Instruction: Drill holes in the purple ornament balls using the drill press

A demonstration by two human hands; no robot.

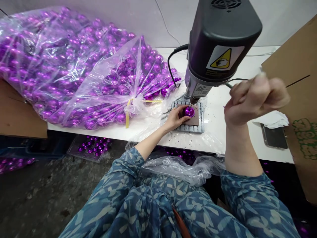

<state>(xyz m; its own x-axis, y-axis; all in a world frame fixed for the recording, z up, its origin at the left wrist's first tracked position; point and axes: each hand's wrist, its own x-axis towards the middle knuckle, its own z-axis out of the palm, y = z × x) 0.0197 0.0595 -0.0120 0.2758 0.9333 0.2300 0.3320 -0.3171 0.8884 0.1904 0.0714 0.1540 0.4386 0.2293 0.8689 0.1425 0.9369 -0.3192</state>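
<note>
My left hand (pixel 175 118) pinches a shiny purple faceted ball (pixel 189 111) between thumb and fingers. The ball sits on a brown square board (pixel 192 121) on the slotted metal base (pixel 201 129) of a bench drill press. Directly above the ball is the chuck (pixel 194 100) of the drill press (pixel 223 36), its bit at the ball's top. To the right of the machine, my right hand (pixel 255 99) is raised and closed, slightly blurred. A thin dark lever (pixel 229 85) runs from the machine into this fist; most of it is hidden by the fingers.
A big tied clear bag (pixel 74 66) of purple balls fills the table's left. Dark shavings lie around the base. At right are a phone (pixel 274 137), white tissue (pixel 271 119) and a cardboard box (pixel 299 82). A tray (pixel 91 148) of balls sits below the table edge.
</note>
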